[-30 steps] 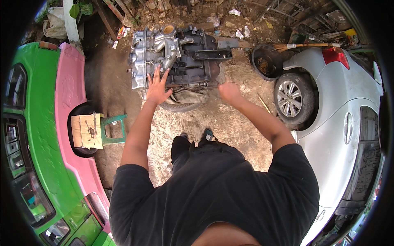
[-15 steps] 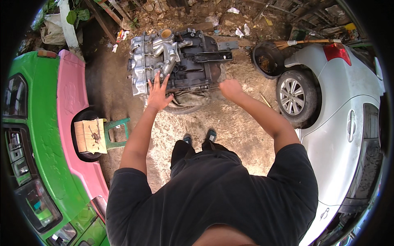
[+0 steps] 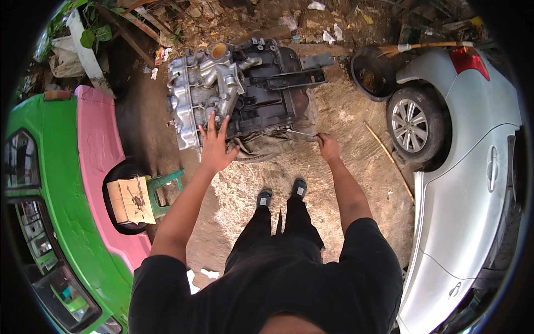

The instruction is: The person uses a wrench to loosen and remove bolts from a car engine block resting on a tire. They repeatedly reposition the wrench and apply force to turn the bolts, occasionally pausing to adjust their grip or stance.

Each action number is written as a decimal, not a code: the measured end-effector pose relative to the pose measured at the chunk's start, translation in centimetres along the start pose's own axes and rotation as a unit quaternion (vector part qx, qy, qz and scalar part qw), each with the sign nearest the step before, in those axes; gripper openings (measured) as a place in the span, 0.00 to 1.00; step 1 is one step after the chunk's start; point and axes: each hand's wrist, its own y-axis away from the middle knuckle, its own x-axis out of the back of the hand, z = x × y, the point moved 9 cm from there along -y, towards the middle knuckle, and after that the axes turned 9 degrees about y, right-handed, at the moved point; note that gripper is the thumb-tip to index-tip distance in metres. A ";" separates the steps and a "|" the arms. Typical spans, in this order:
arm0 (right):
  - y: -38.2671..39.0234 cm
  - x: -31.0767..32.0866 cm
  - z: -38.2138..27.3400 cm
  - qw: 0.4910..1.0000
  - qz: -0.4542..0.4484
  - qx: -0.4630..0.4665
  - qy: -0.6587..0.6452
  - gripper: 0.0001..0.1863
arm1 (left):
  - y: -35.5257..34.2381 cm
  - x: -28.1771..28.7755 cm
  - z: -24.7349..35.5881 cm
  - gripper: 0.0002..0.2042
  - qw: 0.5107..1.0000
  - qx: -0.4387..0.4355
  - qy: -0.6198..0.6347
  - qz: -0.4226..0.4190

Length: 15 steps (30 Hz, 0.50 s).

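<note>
An engine with a silver valve cover and intake pipes lies on its side, over a crumpled grey cloth and what looks like a tyre. My left hand rests its spread fingertips on the engine's near left part. My right hand grips a thin metal wrench, whose far end reaches the engine's lower right edge.
A green and pink vehicle stands left, beside cardboard with tools and a green plastic stool. A silver car, black tub and stick lie right. Litter and planks lie behind the engine.
My right hand has swung down and right on the wrench, whose shaft now shows. The view has shifted, so the engine and my left hand sit lower in the picture.
</note>
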 end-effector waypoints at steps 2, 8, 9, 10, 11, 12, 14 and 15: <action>0.9 -4.0 1.9 0.994 -0.025 -0.046 -0.099 0.17 | 0.1 -0.1 -0.1 0.47 1.000 -0.008 0.006 0.008; 5.4 -15.8 1.0 0.895 -0.059 -0.221 -0.382 0.22 | 0.1 -0.1 0.2 0.48 1.000 -0.021 0.009 0.011; 6.5 -17.5 0.2 0.855 -0.045 -0.274 -0.439 0.23 | 0.1 -0.1 0.3 0.49 1.000 -0.024 0.008 0.012; 6.8 -18.2 -1.6 0.825 -0.006 -0.253 -0.506 0.23 | -0.1 0.0 0.4 0.49 1.000 -0.025 0.009 0.012; 8.0 -19.6 -3.1 0.787 0.005 -0.295 -0.542 0.23 | 0.0 0.0 0.5 0.48 1.000 -0.026 0.011 0.011; 8.8 -20.8 -5.1 0.751 0.004 -0.315 -0.580 0.22 | 0.1 0.1 0.6 0.48 0.999 -0.030 0.011 0.013; 9.3 -22.4 -8.8 0.660 0.005 -0.370 -0.654 0.20 | 0.1 0.0 0.4 0.48 1.000 -0.023 0.009 0.005; 9.7 -22.8 -10.9 0.604 0.014 -0.381 -0.700 0.19 | 0.1 -0.1 0.3 0.48 1.000 -0.022 0.008 0.001</action>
